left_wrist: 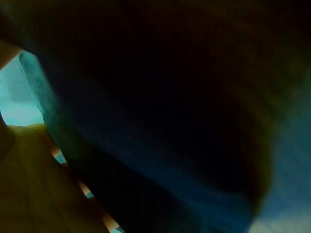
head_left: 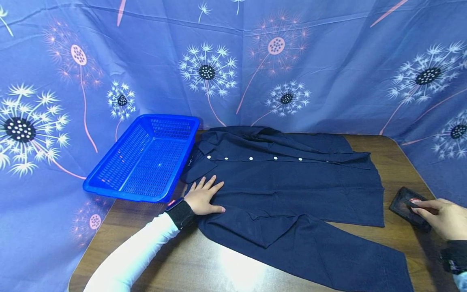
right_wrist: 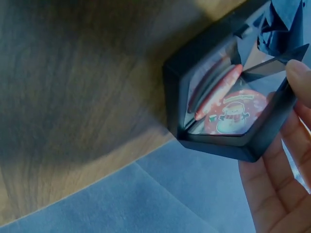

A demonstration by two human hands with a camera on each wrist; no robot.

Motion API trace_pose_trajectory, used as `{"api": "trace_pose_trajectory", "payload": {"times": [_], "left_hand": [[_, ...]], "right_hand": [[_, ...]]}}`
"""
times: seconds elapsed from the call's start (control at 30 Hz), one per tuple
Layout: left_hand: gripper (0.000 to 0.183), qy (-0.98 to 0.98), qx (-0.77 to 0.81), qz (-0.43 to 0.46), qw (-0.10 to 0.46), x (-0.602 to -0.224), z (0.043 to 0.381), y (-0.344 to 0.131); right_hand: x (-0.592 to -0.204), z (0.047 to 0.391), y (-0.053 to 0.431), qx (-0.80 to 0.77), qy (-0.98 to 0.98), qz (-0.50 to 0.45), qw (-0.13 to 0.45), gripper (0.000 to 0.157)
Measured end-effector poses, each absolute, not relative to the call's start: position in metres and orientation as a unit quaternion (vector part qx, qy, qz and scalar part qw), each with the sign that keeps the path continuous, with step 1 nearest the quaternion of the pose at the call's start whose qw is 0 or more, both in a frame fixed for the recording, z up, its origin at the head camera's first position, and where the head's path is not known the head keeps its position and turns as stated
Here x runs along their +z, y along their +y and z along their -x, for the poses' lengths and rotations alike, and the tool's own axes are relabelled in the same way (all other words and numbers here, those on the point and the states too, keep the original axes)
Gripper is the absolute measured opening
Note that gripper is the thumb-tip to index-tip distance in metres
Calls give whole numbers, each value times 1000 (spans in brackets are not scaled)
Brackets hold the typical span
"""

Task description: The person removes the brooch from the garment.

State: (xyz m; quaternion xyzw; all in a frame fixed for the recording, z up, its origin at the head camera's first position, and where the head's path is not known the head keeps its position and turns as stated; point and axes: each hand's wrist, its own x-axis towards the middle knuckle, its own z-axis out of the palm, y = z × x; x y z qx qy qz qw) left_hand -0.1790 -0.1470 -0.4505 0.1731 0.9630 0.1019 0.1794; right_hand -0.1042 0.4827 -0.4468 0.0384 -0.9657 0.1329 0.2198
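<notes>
A navy button-up shirt point(head_left: 292, 178) with white buttons lies spread on the wooden table, collar to the left and one sleeve reaching to the front right. My left hand point(head_left: 204, 196) rests on it near the collar, fingers spread. The dark, blurred left wrist view shows part of that hand point(left_wrist: 34, 179) beside dark cloth. At the table's right, my right hand point(head_left: 445, 217) grips the edge of a small black box point(head_left: 403, 205), thumb over the rim and fingers beneath. Inside, the right wrist view shows round red discs point(right_wrist: 235, 111), one bearing a snowman.
A blue plastic basket point(head_left: 146, 198) stands at the left of the table, right against the shirt's collar. Behind the table hangs a blue cloth point(head_left: 233, 109) printed with dandelions. The wooden table top point(head_left: 160, 243) shows along the front and right.
</notes>
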Motion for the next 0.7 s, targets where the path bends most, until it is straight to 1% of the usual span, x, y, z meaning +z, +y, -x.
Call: {"api": "trace_pose_trajectory", "payload": {"times": [0.03,0.07,0.13,0.3,0.37,0.47,0.7], "left_hand": [[89,963,102,-174,179,-451,179,-147],[89,963,103,-174,178,-451,179,-148],[89,963,104,-175,177,-451,179,-148],[89,963,106,-175,176,-451,179,-148],[89,963,105,-175,175,-451,179,-148],[89,964,103,-174,174,-453,179,-148],[89,964,104,-173,174,-451,178,-147]], "right_hand": [[-447,105,483,126,-968,-36,215,45],[-448,105,482,125,-970,-23,208,43],[-449,105,481,123,-973,-6,196,31],[-449,107,480,102,-985,16,140,33],[-449,107,480,97,-988,23,114,38],[-449,107,478,88,-992,38,82,37],[-451,107,473,75,-994,51,58,35]]}}
